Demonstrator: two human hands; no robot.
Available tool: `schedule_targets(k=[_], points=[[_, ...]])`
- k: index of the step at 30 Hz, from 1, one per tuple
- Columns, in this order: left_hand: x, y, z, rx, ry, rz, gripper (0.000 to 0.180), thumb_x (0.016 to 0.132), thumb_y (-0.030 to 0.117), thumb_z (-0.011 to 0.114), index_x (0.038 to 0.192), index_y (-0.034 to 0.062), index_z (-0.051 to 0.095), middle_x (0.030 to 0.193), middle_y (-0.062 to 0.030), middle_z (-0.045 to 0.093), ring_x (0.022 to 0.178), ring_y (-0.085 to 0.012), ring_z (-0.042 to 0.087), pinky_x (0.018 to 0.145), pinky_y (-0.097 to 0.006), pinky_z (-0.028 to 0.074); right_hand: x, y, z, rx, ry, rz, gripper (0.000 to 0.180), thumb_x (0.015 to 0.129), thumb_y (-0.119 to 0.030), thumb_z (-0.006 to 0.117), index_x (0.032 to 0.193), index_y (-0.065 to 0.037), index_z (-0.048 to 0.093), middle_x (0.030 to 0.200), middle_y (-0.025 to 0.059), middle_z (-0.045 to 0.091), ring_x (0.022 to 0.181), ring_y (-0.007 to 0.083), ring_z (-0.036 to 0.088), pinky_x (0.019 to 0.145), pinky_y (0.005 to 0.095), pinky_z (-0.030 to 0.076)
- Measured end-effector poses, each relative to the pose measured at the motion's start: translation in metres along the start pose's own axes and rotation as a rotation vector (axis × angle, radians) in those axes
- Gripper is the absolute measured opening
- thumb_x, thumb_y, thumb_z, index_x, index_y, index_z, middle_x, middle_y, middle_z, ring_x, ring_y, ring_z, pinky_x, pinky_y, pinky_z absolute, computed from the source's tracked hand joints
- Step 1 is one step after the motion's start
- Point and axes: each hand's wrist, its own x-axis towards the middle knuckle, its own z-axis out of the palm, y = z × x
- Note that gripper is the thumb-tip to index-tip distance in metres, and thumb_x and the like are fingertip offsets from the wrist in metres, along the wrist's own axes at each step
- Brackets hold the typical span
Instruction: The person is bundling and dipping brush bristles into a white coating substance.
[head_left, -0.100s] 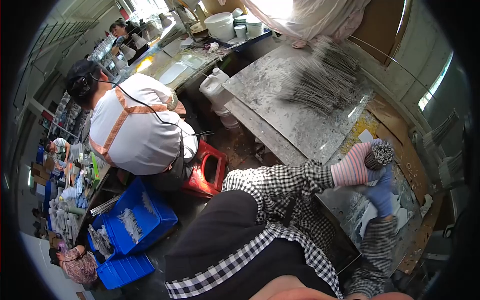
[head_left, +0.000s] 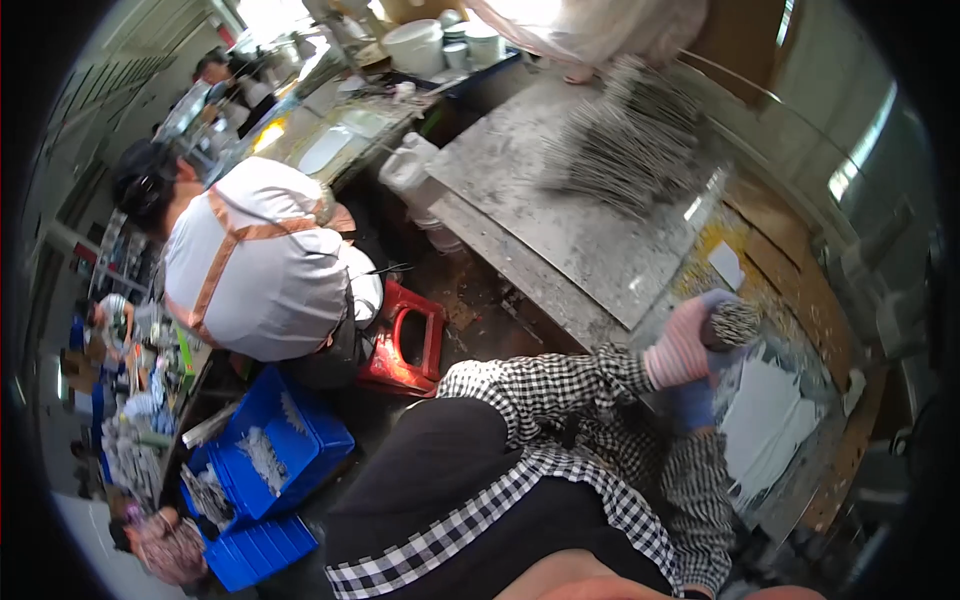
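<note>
My left hand (head_left: 680, 345), in a pink striped glove, is closed round a bundle of thin grey wire-like rods (head_left: 735, 324), whose cut ends face up. Just below it, my right hand (head_left: 692, 405), in a blue glove, is close to the left hand and the bundle's lower part. Motion blur and the left hand hide its fingers. A spread white patch (head_left: 765, 425) lies on the worktable beside my right hand. Farther off on the grey board (head_left: 530, 150) rests a big heap of similar thin rods (head_left: 630, 150).
A white scrap (head_left: 726, 265) lies beyond my hands. White jugs (head_left: 405, 172) stand at the board's left, and buckets (head_left: 415, 48) at the back. A co-worker in a white shirt (head_left: 265, 270) sits near a red stool (head_left: 405, 335). Blue bins (head_left: 290, 440) stand at lower left.
My right hand has moved left, from beside the bundle to beneath my left hand. The bundle and left hand have shifted slightly left and down in view, uncovering more white patch.
</note>
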Motion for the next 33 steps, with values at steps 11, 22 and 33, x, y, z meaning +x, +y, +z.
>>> schedule_targets(k=[11, 22, 33], points=[[0.001, -0.105, -0.089, 0.77, -0.951, 0.021, 0.109, 0.06, 0.034, 0.093, 0.149, 0.0052, 0.036, 0.137, -0.0237, 0.055, 0.126, -0.0395, 0.054, 0.111, -0.041, 0.042, -0.019, -0.032, -0.017, 0.875, 0.098, 0.366, 0.072, 0.08, -0.027, 0.078, 0.143, -0.006, 0.05, 0.137, 0.0187, 0.056, 0.123, 0.0337, 0.057, 0.101, 0.0397, 0.048], [-0.005, -0.035, -0.067, 0.466, -0.666, 0.28, 0.111, 0.049, 0.072, 0.087, 0.136, 0.0143, 0.049, 0.154, -0.0224, 0.038, 0.145, -0.0525, 0.021, 0.119, -0.062, 0.018, -0.038, -0.064, -0.069, 0.759, 0.239, 0.064, 0.076, 0.086, -0.029, 0.074, 0.146, 0.002, 0.038, 0.139, 0.0188, 0.054, 0.127, 0.0313, 0.054, 0.107, 0.0409, 0.045], [-0.134, 0.006, -0.055, -0.546, -0.205, -1.099, 0.045, 0.089, 0.028, 0.078, 0.12, 0.0006, 0.062, 0.102, -0.0104, 0.072, 0.095, -0.0181, 0.07, 0.082, -0.029, 0.057, -0.09, -0.15, -0.107, 1.14, 0.067, 0.529, 0.07, 0.086, -0.044, 0.076, 0.136, -0.004, 0.049, 0.125, 0.0119, 0.062, 0.115, 0.0218, 0.06, 0.096, 0.0366, 0.053]])
